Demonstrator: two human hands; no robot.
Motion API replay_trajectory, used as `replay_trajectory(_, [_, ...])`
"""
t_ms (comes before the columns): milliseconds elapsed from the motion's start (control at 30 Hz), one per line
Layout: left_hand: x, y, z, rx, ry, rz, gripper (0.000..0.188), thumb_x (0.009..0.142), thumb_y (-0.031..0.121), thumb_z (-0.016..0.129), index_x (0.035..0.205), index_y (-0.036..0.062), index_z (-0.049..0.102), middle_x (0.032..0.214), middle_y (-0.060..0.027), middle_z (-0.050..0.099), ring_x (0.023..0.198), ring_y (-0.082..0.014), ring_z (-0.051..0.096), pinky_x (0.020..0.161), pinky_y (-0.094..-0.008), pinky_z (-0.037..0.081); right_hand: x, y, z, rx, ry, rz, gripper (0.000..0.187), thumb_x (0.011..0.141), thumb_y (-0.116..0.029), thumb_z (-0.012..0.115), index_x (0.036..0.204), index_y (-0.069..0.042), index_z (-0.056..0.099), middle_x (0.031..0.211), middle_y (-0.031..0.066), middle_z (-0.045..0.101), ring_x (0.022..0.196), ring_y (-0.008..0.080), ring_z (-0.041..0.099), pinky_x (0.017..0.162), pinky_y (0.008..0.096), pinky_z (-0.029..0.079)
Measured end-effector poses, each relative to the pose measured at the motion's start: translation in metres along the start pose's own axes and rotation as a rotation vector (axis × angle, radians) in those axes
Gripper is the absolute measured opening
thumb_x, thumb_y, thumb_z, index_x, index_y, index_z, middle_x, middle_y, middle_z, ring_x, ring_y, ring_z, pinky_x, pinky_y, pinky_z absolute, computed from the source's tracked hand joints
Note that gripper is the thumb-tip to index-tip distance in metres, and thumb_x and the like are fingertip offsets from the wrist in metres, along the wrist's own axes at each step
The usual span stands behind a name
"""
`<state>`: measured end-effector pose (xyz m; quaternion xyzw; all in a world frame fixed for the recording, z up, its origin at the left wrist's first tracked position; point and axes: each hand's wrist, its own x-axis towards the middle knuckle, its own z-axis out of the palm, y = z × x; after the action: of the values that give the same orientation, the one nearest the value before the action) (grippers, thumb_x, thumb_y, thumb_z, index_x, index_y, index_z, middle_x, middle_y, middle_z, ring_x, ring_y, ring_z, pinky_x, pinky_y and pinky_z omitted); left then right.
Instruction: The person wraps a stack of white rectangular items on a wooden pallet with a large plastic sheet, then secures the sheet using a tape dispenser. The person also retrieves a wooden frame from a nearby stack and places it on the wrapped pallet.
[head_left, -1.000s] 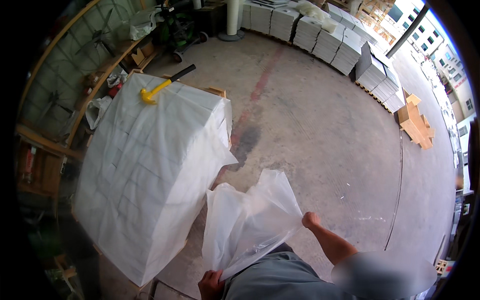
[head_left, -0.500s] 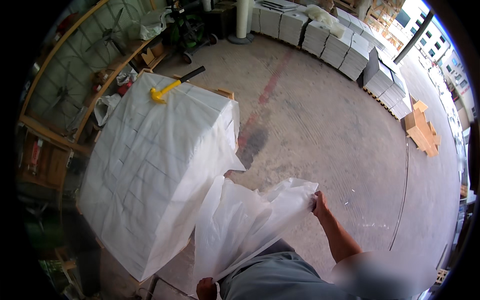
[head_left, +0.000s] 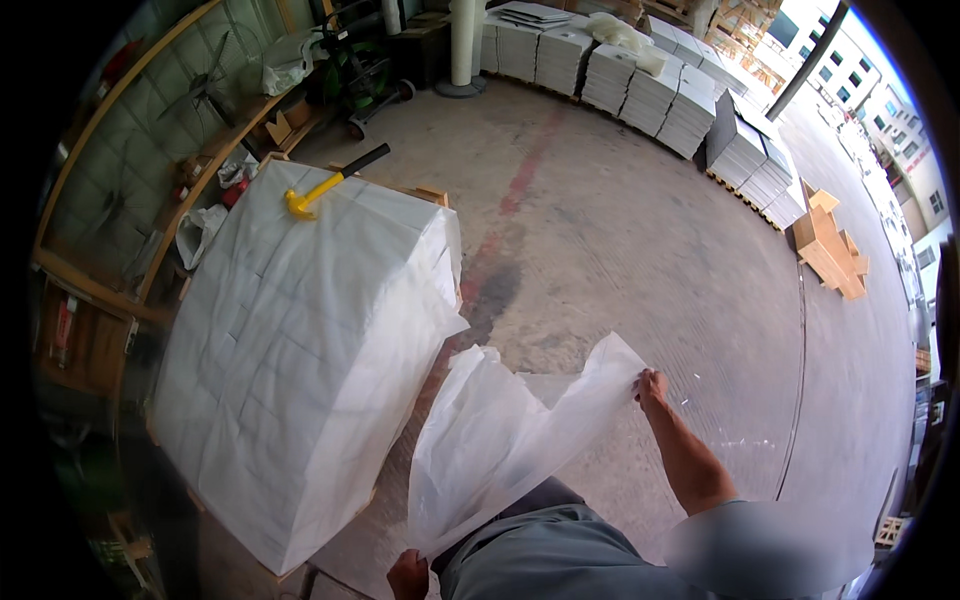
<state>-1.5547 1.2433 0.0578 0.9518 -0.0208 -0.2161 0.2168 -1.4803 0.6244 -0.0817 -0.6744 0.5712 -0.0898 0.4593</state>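
Observation:
A loose sheet of translucent white plastic film (head_left: 500, 440) hangs spread between my hands, in front of my body. My left hand (head_left: 409, 575), low in the view, is closed on one corner of it. Out to the right, my right hand (head_left: 650, 385) grips another edge with the arm stretched away from me. To the left stands a large stack (head_left: 290, 300) of block-like goods wrapped in similar white film, on a wooden base. On its far end lies a claw hammer (head_left: 318, 191) with a yellow head and a black grip. The film's edge is apart from the stack.
Stacks of grey-white sheets (head_left: 630, 90) on pallets line the back. A light wooden piece (head_left: 828, 245) stands on the floor at right. Wooden shelving (head_left: 160, 250) and wire fan guards are on the left, with a white post (head_left: 463, 45) and green wheeled equipment (head_left: 360, 75) behind.
The film has shifted away from the wrapped stack, leaving more floor between them. My right hand has moved slightly outward and up, drawing the film's corner higher. The hammer stays on the stack.

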Motion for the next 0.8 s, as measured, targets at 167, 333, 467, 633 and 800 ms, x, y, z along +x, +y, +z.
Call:
replay_trajectory(167, [0.111,0.046,-0.060,0.050,0.267,0.180,0.014,0.082,0.015,0.056,0.087,0.0020,0.057,0.080,-0.0192,0.061,0.075,-0.0405,0.059,0.066,-0.0475,0.046,0.064,-0.106,-0.031,0.312,-0.004,-0.167,0.037,0.089,-0.037,0.048,0.077,-0.003,0.056,0.065,0.0108,0.058,0.051,0.0210,0.055,0.040,0.0345,0.043])
replay_trajectory(333, [0.201,0.084,-0.151,0.028,0.494,0.226,0.014,0.083,0.015,0.058,0.085,0.0010,0.057,0.076,-0.0198,0.060,0.075,-0.0409,0.058,0.064,-0.0463,0.044,0.052,-0.287,-0.084,0.622,-0.096,-0.359,0.030,0.088,-0.027,0.049,0.072,-0.004,0.060,0.064,0.0077,0.060,0.051,0.0160,0.052,0.043,0.0296,0.040])
replay_trajectory(467, [0.244,0.110,-0.198,-0.021,0.587,0.277,0.016,0.084,0.014,0.058,0.083,-0.0016,0.056,0.074,-0.0195,0.059,0.070,-0.0392,0.056,0.062,-0.0433,0.043,0.012,-0.366,-0.133,0.620,-0.060,-0.519,0.021,0.083,-0.023,0.055,0.073,-0.006,0.062,0.070,0.0050,0.062,0.058,0.0136,0.056,0.052,0.0285,0.045])
replay_trajectory(633, [0.267,0.128,-0.219,0.005,0.542,0.420,0.017,0.083,0.013,0.059,0.088,-0.0028,0.057,0.080,-0.0200,0.060,0.073,-0.0379,0.056,0.065,-0.0412,0.044,-0.017,-0.404,-0.184,0.681,-0.033,-0.591,0.011,0.075,-0.017,0.060,0.075,-0.006,0.063,0.072,0.0039,0.062,0.063,0.0130,0.058,0.056,0.0281,0.047])
replay_trajectory(800, [0.257,0.136,-0.210,-0.070,0.438,0.392,0.016,0.082,0.010,0.058,0.088,-0.0040,0.058,0.082,-0.0193,0.062,0.074,-0.0369,0.057,0.067,-0.0388,0.045,-0.007,-0.393,-0.209,0.732,0.010,-0.556,0.015,0.079,-0.020,0.054,0.082,-0.007,0.062,0.073,0.0049,0.063,0.063,0.0140,0.058,0.058,0.0291,0.048])
